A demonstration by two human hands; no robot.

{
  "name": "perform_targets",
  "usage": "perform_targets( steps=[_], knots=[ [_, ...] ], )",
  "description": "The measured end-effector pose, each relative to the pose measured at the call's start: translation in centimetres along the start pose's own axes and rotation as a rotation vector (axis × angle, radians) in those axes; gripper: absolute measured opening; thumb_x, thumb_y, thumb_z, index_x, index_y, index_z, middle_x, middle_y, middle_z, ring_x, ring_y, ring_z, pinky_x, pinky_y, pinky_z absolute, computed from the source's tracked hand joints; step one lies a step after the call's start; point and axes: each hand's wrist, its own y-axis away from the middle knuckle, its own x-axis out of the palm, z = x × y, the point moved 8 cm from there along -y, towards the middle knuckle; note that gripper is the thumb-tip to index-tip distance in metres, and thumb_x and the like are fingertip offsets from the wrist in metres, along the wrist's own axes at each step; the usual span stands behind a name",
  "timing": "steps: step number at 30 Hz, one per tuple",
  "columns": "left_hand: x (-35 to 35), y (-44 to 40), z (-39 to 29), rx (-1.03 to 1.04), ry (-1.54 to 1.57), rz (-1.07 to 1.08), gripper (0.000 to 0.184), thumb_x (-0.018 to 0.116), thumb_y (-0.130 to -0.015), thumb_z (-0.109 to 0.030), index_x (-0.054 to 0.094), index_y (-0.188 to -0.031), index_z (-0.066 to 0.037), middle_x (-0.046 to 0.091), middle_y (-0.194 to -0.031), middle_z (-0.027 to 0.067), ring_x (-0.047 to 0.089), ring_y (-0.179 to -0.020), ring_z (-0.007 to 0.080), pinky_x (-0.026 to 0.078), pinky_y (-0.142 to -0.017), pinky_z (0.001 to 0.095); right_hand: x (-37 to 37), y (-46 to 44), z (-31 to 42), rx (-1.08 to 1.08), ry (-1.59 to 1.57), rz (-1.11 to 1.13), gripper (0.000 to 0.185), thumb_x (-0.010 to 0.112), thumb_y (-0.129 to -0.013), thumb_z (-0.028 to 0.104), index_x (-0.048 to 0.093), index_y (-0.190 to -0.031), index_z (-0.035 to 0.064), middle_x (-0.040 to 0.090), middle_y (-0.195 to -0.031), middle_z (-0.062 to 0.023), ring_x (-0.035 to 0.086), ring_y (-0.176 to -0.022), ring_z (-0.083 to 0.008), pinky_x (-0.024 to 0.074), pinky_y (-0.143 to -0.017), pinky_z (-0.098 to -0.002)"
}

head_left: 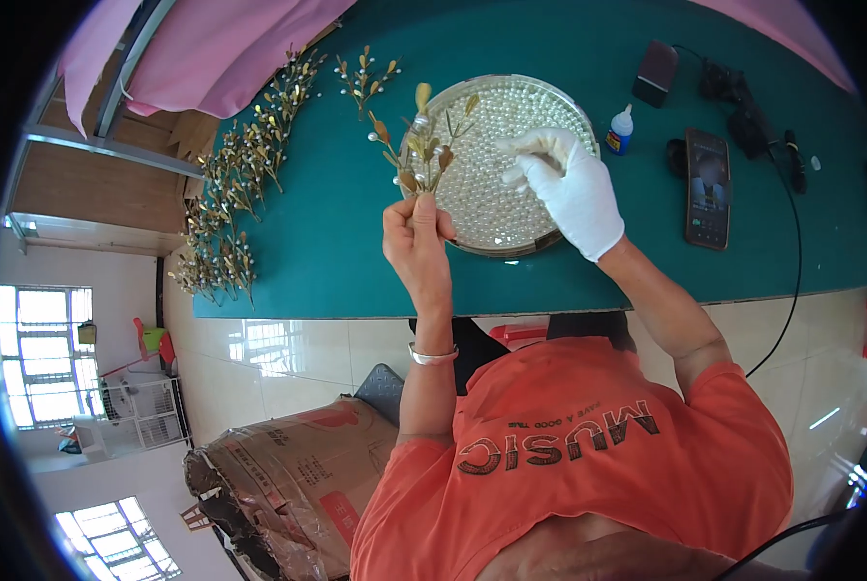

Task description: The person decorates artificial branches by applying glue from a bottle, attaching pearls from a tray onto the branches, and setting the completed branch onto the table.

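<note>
My left hand (417, 237), bare with a bracelet at the wrist, pinches the stem of a gold-leaf sprig (422, 136) with white pearls on it. The sprig stands upright over the left rim of a round tray (514, 254) full of clear-white pearl beads (496, 208). Above the beads hovers my right hand (569, 184) in a white glove. Its thumb and fingertips are brought together, pointing left toward the sprig. Anything between those fingertips is too small to make out.
Finished-looking gold sprigs (259, 155) lie heaped along the green table's left side, with a single sprig (364, 79) near them. Right of the tray are a small glue bottle (619, 133), a phone (708, 189), a dark speaker (655, 74) and cables. A cardboard box (288, 474) stands on the floor.
</note>
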Motion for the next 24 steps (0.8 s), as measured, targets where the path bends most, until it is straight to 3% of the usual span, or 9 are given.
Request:
perform_targets(
  steps=[1,11,17,20,24],
  knots=[
    [-0.1,-0.3,0.6,-0.129,0.103,0.023,0.020,0.060,-0.100,-0.019,0.055,-0.093,-0.002,0.055,-0.063,0.0016,0.045,-0.053,0.0058,0.034,-0.047,0.0203,-0.1,0.0,0.2,-0.005,-0.017,-0.004,0.018,0.053,-0.095,-0.001,0.059,-0.112,-0.0016,0.069,-0.107,-0.0105,0.069,-0.084,-0.0141,0.0539,-0.073,-0.0253],
    [0.0,-1.6,1.1,-0.209,0.390,0.171,0.025,0.059,-0.100,-0.025,0.056,-0.089,-0.002,0.050,-0.061,0.0013,0.039,-0.051,0.0065,0.028,-0.046,0.0213,-0.9,-0.4,-0.3,0.010,0.009,-0.025,0.020,0.060,-0.096,0.007,0.060,-0.114,-0.0017,0.068,-0.103,-0.0073,0.066,-0.082,-0.0107,0.0500,-0.071,-0.0230],
    [-0.4,-1.3,0.5,-0.195,0.260,0.159,0.024,0.060,-0.099,-0.023,0.056,-0.090,-0.002,0.051,-0.061,0.0009,0.039,-0.052,0.0054,0.029,-0.046,0.0206,-0.9,-0.1,0.6,-0.088,0.153,-0.076,0.017,0.066,-0.093,0.008,0.064,-0.108,0.0009,0.067,-0.097,-0.0070,0.065,-0.079,-0.0117,0.0497,-0.068,-0.0242],
    [-0.5,-1.0,0.0,-0.196,0.156,0.163,0.023,0.061,-0.099,-0.022,0.056,-0.090,-0.001,0.052,-0.061,0.0005,0.041,-0.052,0.0049,0.029,-0.047,0.0201,-0.3,-0.2,3.5,-0.411,0.422,-0.079,0.021,0.073,-0.086,0.016,0.070,-0.105,0.0077,0.062,-0.087,-0.0089,0.064,-0.073,-0.0188,0.0504,-0.066,-0.0298],
    [0.1,-0.3,-0.9,-0.191,0.104,0.187,0.021,0.062,-0.098,-0.020,0.056,-0.091,-0.001,0.053,-0.061,0.0005,0.042,-0.052,0.0048,0.030,-0.047,0.0199,1.3,-1.3,5.6,-0.279,0.503,0.059,0.028,0.072,-0.086,0.028,0.070,-0.107,0.0084,0.067,-0.084,-0.0113,0.066,-0.070,-0.0193,0.0512,-0.064,-0.0315]
  ],
)
